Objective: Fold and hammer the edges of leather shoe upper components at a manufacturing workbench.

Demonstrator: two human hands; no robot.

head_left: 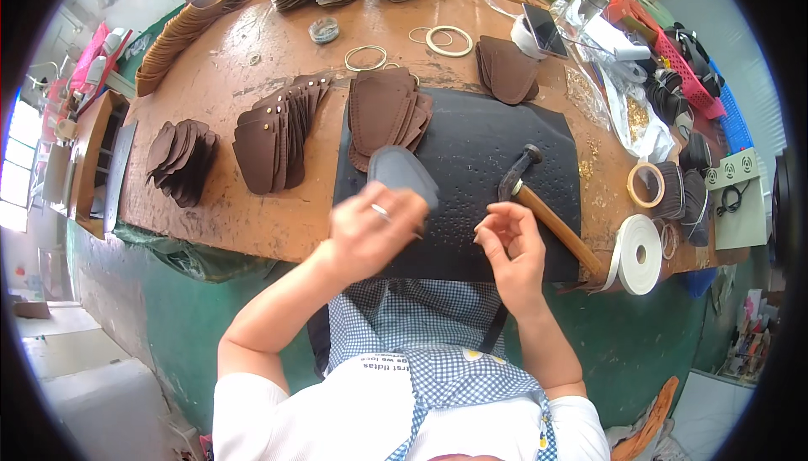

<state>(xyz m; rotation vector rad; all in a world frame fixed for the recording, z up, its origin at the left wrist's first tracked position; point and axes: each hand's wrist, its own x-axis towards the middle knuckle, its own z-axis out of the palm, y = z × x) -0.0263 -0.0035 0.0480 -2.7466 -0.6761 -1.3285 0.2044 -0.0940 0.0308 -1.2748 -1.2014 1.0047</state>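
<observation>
My left hand (379,230), wearing a ring and slightly blurred, is closed on the lower part of a grey rounded leather piece (397,168). That piece lies against the near end of a stack of brown stitched leather pieces (380,112). My right hand (515,251) is raised over the black mat (471,145), thumb and fingertips drawn together; anything tiny between them cannot be made out. Just beyond it rests a hammer (551,224) with a dark metal head and a wooden handle slanting toward the near right.
Brown leather pieces with metal studs (278,137) fan out at left, beside a darker pile (181,162). More brown pieces (507,70) and a phone (544,30) sit at the back right. A white tape roll (640,253) and a tan tape ring (645,185) stand at the right edge.
</observation>
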